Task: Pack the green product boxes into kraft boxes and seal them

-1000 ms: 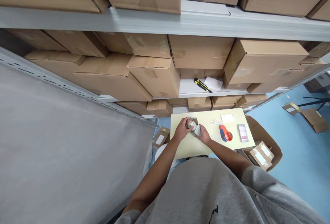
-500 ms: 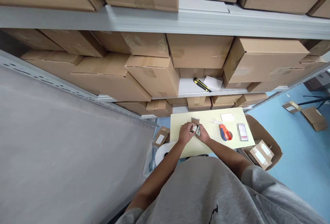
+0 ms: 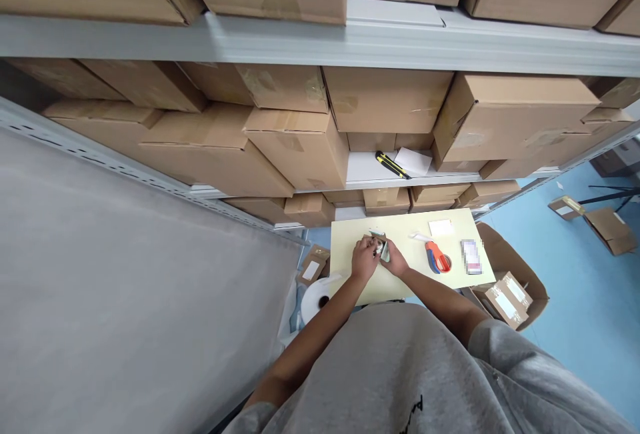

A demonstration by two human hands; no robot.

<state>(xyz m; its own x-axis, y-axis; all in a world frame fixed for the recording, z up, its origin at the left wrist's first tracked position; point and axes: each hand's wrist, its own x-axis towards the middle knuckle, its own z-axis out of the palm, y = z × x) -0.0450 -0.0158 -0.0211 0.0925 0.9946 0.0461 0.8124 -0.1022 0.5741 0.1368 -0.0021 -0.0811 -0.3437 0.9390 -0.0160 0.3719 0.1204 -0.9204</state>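
1. Hands are working close together: left hand point(image 3: 365, 258) is curling its fingers over a small pale-green and silvery item point(image 3: 383, 251), and right hand point(image 3: 395, 263) is partly closed, pinching its right side.
2. Item is staying over a pale yellow board point(image 3: 345, 237), too small to identify.
3. Fine handling is in progress, and the item is calling for both hands' fingers.
4. Red-and-blue tape dispenser point(image 3: 437, 257) is sitting nearby, and pixelated package point(image 3: 471, 257) is showing no readable writing.
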